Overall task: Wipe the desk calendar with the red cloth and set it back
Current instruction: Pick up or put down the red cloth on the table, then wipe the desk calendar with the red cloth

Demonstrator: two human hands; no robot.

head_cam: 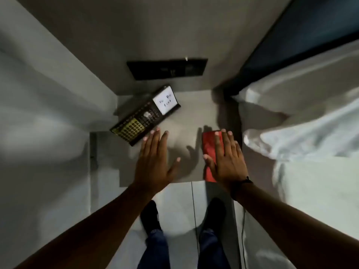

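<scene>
Grip, right hand [227, 162]: fingers flat and spread, palm pressing the folded red cloth [209, 150] against the grey tabletop [194, 113]; nothing clasped. Grip, left hand [153, 162]: fingers spread, empty, fingertips just beside the desk calendar [143, 113]. Desk calendar: dark, angled, at the tabletop's far left corner, below a black wall panel [167, 68]. White bedding [301, 123] to the right.

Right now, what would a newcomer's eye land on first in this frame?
Probably the red cloth, folded at the right of the small grey table, with the right hand flat over it. Next, the dark desk calendar lying at an angle at the table's back left, the open left hand reaching toward its near edge. White bedding fills the right side.
</scene>
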